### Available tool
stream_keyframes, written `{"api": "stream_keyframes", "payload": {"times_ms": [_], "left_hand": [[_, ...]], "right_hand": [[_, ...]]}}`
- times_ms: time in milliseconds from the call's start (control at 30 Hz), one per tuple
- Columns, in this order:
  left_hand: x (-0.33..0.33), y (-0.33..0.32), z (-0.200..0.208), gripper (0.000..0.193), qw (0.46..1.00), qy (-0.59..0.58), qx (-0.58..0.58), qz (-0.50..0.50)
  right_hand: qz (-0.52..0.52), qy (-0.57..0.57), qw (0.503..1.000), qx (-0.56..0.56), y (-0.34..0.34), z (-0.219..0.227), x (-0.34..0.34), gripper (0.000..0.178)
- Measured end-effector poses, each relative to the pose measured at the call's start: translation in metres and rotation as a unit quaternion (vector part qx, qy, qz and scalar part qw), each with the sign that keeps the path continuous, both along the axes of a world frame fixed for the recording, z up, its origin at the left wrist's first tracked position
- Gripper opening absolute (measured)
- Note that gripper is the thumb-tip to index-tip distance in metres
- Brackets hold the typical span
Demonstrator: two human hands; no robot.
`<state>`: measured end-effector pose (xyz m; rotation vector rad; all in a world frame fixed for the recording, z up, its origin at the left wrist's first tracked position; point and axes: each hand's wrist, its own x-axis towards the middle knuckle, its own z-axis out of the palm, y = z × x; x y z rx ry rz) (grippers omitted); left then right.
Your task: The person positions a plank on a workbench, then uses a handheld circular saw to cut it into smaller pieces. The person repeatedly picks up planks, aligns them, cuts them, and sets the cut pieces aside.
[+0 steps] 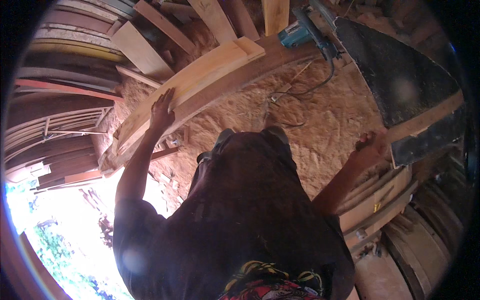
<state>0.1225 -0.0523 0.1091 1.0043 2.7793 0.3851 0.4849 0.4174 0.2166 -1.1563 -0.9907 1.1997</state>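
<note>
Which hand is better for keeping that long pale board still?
Probably the left hand: it rests on the pale board. The right hand is away to the right, near a wooden strip.

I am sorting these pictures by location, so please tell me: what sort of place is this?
Most likely a woodworking shop or timber store: stacked boards line the left side, a teal corded power tool lies ahead, and what looks like sawdust is spread thickly underfoot.
</note>
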Motion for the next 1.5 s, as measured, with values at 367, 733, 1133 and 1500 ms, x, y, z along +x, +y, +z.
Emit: {"api": "stream_keyframes", "payload": {"times_ms": [367,733,1133,1500], "left_hand": [[-0.072,-0.005,0.085,0.069,0.995,-0.051,-0.074,0.041],[-0.073,0.014,0.122,0.071,0.95,-0.293,-0.07,0.077],[-0.191,0.001,-0.038,0.053,0.922,-0.369,0.115,-0.012],[-0.175,0.039,-0.111,0.041,0.898,-0.416,0.146,0.005]], "right_hand": [[-0.018,-0.042,0.998,-0.034,0.05,-0.012,0.006,0.023],[0.007,-0.048,0.999,-0.022,0.064,0.015,-0.023,0.024],[-0.003,-0.074,0.997,0.024,-0.025,0.041,-0.037,0.028],[0.127,-0.165,0.978,-0.016,-0.118,0.031,-0.097,0.027]]}}
